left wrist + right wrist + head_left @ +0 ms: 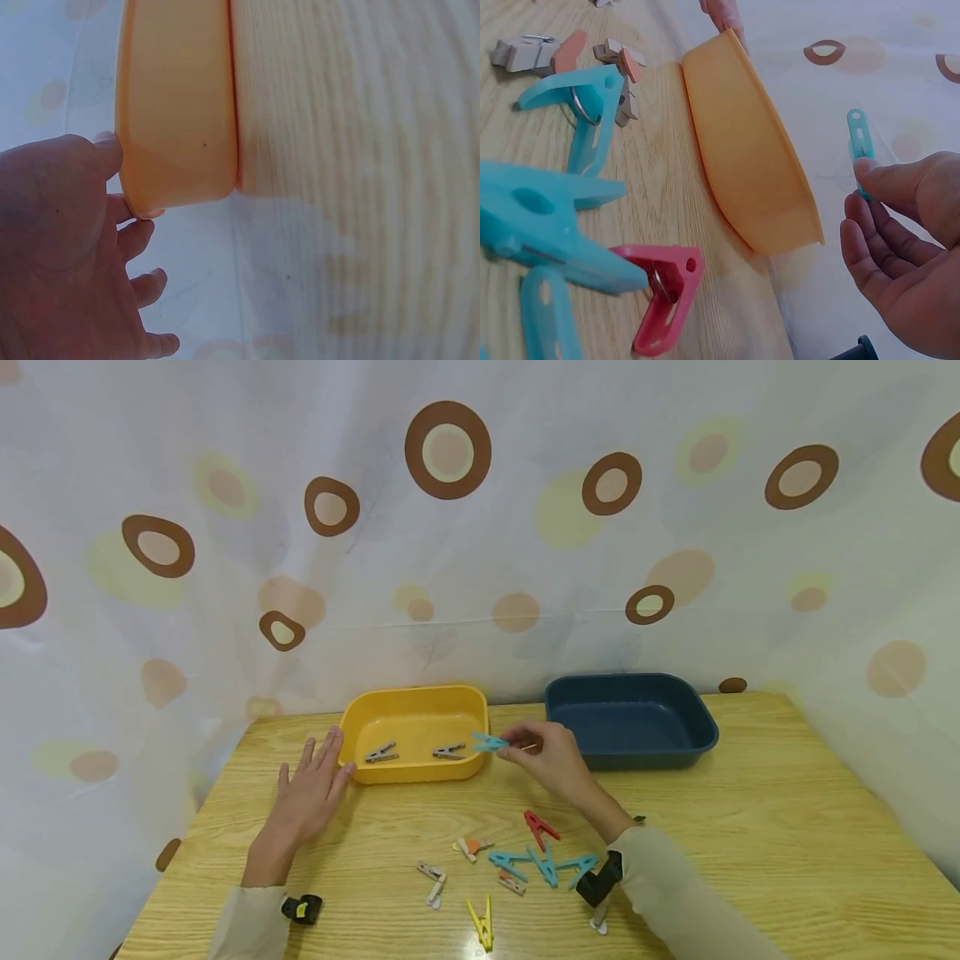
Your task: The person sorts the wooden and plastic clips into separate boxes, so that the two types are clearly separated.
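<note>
A yellow plastic basin (420, 772) stands at the back of the table with two grey clothespins (381, 752) inside. My left hand (307, 797) rests against its left end, fingers spread, with thumb and fingertips at the rim in the left wrist view. Between thumb and fingertips, my right hand (551, 762) pinches a light blue clothespin (489, 742). That clothespin overlaps the basin's right rim in the head view. Nearer the front lie more blue clothespins (510, 863), a red clothespin (540, 828) and a yellow clothespin (482, 925).
A dark blue basin (637, 760) sits to the right of the yellow one, just behind my right hand. Several small wooden clothespins (433, 885) are scattered over the front of the wooden table (787, 843). Behind everything hangs a patterned cloth (525, 568).
</note>
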{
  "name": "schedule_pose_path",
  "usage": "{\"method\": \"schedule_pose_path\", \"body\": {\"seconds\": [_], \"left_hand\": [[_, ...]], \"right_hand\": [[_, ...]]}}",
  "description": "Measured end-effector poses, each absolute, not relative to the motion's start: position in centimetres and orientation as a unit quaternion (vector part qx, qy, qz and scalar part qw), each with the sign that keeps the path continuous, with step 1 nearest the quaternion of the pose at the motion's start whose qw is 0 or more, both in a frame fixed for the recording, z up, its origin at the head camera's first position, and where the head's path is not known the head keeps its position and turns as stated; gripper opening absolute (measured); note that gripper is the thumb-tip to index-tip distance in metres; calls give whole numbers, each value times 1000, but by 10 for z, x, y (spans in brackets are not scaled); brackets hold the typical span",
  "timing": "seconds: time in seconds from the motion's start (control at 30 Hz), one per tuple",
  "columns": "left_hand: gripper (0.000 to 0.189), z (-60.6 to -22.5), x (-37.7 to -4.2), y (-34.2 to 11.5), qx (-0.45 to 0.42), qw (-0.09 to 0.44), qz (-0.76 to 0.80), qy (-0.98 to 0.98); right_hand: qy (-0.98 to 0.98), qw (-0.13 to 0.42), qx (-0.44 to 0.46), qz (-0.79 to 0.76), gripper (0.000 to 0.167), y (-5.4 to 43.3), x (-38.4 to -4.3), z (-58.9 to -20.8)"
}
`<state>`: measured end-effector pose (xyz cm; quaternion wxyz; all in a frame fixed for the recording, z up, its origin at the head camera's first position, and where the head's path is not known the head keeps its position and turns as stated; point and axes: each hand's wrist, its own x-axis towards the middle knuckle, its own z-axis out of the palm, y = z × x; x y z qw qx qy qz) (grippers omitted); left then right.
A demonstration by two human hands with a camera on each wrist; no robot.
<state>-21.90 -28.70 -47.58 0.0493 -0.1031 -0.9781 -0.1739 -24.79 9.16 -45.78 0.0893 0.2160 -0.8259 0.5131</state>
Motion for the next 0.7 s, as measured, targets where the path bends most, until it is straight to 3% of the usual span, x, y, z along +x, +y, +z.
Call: {"method": "schedule_pose_path", "body": {"seconds": [0.7], "left_hand": [[67, -475, -219, -287, -104, 47, -180, -977]], "right_hand": [[-824, 83, 178, 531, 13, 61, -276, -454]]}}
